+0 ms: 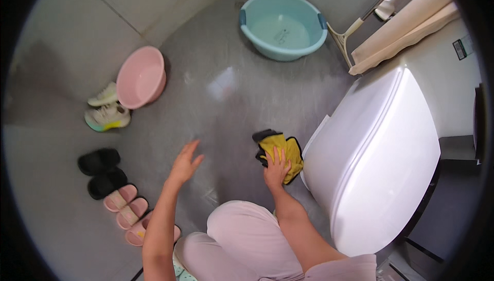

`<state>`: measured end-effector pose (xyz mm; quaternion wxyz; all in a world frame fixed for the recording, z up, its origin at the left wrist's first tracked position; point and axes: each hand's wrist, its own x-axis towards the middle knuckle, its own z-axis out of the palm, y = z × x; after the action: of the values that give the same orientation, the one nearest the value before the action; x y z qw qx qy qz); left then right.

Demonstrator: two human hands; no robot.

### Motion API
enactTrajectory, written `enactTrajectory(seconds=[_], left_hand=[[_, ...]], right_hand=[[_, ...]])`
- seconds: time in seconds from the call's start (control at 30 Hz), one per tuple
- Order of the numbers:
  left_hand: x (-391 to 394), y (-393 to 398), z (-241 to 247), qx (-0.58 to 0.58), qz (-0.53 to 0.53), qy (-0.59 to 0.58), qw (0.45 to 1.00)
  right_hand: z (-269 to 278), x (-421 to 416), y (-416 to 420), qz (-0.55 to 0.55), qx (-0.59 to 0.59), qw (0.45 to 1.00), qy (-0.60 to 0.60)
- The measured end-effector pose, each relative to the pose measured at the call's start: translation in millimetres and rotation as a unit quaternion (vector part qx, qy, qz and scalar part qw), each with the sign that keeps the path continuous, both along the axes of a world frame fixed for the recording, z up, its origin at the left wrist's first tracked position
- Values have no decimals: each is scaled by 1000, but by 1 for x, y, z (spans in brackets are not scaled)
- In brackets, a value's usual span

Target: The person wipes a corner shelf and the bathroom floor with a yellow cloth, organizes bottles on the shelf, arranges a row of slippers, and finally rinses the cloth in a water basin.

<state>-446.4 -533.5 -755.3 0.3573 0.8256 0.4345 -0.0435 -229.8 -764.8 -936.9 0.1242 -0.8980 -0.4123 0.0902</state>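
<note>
My right hand (pixel 276 168) presses flat with spread fingers on a yellow and black cloth (pixel 292 153), bunched on the grey floor (pixel 231 138) beside the base of a white toilet (pixel 370 157). Whether the fingers grip the cloth cannot be told. My left hand (pixel 186 163) hovers to the left over the floor, fingers apart, with nothing in it. My knees in pale pink trousers show at the bottom of the view.
A teal basin (pixel 283 28) stands at the back, a pink basin (pixel 141 78) by the left wall near sneakers (pixel 108 117). Black slippers (pixel 102 171) and pink slippers (pixel 127 207) line the left side. A squeegee (pixel 347 34) leans beside a peach curtain (pixel 405 30).
</note>
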Motion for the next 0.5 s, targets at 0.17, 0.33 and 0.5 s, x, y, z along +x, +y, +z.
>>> enactTrajectory(seconds=[0.17, 0.33, 0.5], left_hand=[[77, 54, 122, 102, -169, 58, 979], [84, 93, 131, 215, -170, -23, 961], [-8, 140, -16, 115, -174, 33, 978]], right_hand=[[-12, 18, 45, -69, -8, 996, -51], [-10, 101, 117, -102, 11, 994, -30], [-8, 135, 140, 43, -14, 999, -13]])
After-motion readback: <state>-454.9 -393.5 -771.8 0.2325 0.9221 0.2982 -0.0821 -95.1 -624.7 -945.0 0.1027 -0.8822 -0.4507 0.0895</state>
